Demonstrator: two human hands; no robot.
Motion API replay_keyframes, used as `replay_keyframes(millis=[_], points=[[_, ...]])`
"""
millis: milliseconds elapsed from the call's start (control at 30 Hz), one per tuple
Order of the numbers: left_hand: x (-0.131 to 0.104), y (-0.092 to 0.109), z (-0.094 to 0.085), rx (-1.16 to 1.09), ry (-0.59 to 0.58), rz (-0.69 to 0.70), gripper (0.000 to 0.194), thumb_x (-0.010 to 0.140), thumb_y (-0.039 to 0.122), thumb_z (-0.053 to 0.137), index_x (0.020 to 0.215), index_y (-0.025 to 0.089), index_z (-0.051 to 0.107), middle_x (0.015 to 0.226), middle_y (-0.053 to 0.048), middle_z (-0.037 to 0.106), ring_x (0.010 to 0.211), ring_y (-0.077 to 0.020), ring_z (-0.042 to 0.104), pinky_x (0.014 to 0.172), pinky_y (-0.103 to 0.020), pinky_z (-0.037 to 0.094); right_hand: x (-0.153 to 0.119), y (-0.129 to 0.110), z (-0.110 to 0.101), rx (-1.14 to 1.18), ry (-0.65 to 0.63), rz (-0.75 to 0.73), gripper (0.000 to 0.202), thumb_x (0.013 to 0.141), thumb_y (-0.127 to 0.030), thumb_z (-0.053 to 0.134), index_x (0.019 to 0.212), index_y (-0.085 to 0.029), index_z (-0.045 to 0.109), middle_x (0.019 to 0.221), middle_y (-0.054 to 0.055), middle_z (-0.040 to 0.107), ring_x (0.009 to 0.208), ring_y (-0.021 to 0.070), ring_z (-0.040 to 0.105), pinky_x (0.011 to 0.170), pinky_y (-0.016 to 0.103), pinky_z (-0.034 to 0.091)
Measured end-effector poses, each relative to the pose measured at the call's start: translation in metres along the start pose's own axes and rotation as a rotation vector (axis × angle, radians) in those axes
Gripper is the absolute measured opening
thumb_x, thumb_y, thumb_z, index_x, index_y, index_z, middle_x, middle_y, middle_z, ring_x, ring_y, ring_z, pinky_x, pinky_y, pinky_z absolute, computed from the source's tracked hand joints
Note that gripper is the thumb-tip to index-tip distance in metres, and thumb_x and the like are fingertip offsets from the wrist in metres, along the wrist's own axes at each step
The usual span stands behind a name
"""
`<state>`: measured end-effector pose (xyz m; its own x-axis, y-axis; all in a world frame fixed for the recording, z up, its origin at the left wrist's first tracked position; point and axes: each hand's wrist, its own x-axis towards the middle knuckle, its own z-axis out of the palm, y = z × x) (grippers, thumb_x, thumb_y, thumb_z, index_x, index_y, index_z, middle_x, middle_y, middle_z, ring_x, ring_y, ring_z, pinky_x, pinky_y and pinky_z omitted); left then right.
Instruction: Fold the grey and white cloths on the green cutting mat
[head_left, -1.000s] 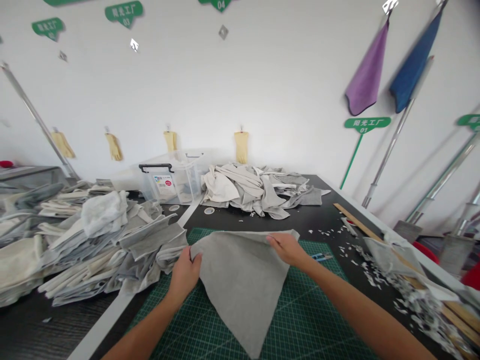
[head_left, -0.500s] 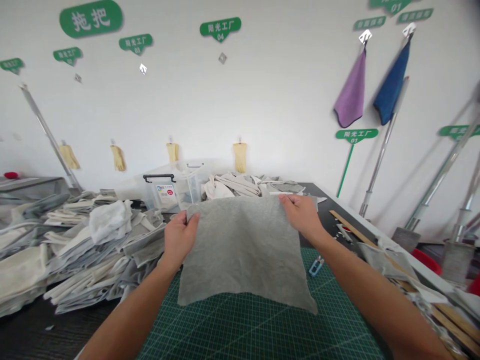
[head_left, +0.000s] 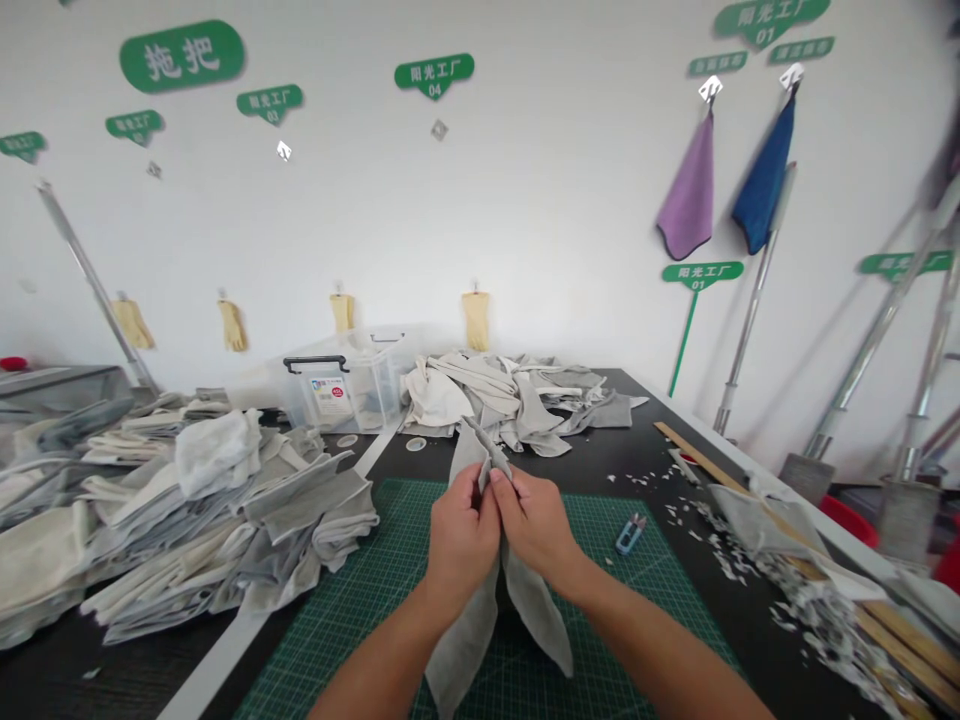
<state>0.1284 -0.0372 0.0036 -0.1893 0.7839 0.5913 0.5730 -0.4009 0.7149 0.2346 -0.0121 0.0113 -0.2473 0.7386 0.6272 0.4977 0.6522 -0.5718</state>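
A grey cloth (head_left: 536,600) hangs gathered between my two hands, its two lower ends drooping apart over the green cutting mat (head_left: 375,590). My left hand (head_left: 463,528) pinches one side of it, fingers closed. Right against it, my right hand (head_left: 534,512) is closed on the other side, thumb pointing up. The cloth's upper corner sticks up beyond my fingers. On the mat, to the right of my hands, lies a small blue thread snipper (head_left: 631,534).
Stacked grey and cream cloths (head_left: 225,520) cover the left side. A clear plastic box (head_left: 345,385) and a loose cloth pile (head_left: 517,395) stand at the back. Along the right lie wooden strips (head_left: 705,458) and white scraps (head_left: 731,560). Mop poles (head_left: 757,300) lean on the wall.
My hands have come together and lower from being spread wide. The cloth, stretched out flat before, now hangs folded between them, uncovering the mat and the back pile.
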Motion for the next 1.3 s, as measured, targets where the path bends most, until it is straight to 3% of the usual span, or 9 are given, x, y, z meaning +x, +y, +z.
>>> replay_keyframes(millis=[233, 467, 767, 1033, 1300], points=[[-0.010, -0.017, 0.007, 0.084, 0.052, 0.171, 0.028, 0.085, 0.027, 0.047, 0.111, 0.017, 0.054, 0.088, -0.006, 0.068, 0.075, -0.0144, 0.064, 0.070, -0.024, 0.050, -0.014, 0.003, -0.005, 0.034, -0.082, -0.057, 0.030, 0.093, -0.030, 0.031, 0.080, -0.018, 0.055, 0.073, 0.003, 0.062, 0.063, 0.0136, 0.053, 0.061, 0.023, 0.036], [-0.010, -0.017, 0.008, 0.123, 0.120, 0.422, 0.028, 0.083, 0.016, 0.049, 0.110, 0.016, 0.056, 0.096, -0.008, 0.068, 0.085, -0.0145, 0.065, 0.077, -0.023, 0.051, -0.016, 0.001, -0.017, 0.037, -0.125, -0.086, 0.026, 0.093, -0.027, 0.032, 0.081, -0.019, 0.053, 0.078, 0.005, 0.063, 0.068, 0.0148, 0.055, 0.064, 0.024, 0.037], [-0.010, -0.016, 0.004, 0.103, 0.087, 0.449, 0.030, 0.082, 0.013, 0.048, 0.111, 0.015, 0.055, 0.097, -0.008, 0.068, 0.087, -0.0142, 0.065, 0.080, -0.023, 0.052, -0.016, 0.003, -0.015, 0.013, -0.162, -0.107, 0.026, 0.093, -0.028, 0.031, 0.079, -0.019, 0.051, 0.079, 0.005, 0.062, 0.066, 0.0139, 0.054, 0.061, 0.024, 0.036], [-0.012, -0.018, 0.005, 0.003, -0.012, 0.579, 0.048, 0.080, 0.009, 0.043, 0.128, 0.012, 0.042, 0.111, -0.013, 0.061, 0.101, -0.0186, 0.060, 0.086, -0.031, 0.051, -0.017, 0.009, -0.014, -0.023, -0.191, -0.102, 0.029, 0.091, -0.035, 0.036, 0.070, -0.018, 0.047, 0.065, 0.002, 0.055, 0.059, 0.0121, 0.049, 0.058, 0.024, 0.032], [-0.013, -0.019, 0.000, -0.086, -0.122, 0.576, 0.062, 0.073, 0.008, 0.046, 0.134, 0.014, 0.035, 0.114, -0.014, 0.058, 0.103, -0.0216, 0.057, 0.089, -0.036, 0.049, -0.016, 0.008, -0.021, 0.010, -0.222, -0.152, 0.026, 0.089, -0.032, 0.040, 0.067, -0.018, 0.043, 0.062, -0.001, 0.051, 0.057, 0.0110, 0.044, 0.056, 0.024, 0.028]])
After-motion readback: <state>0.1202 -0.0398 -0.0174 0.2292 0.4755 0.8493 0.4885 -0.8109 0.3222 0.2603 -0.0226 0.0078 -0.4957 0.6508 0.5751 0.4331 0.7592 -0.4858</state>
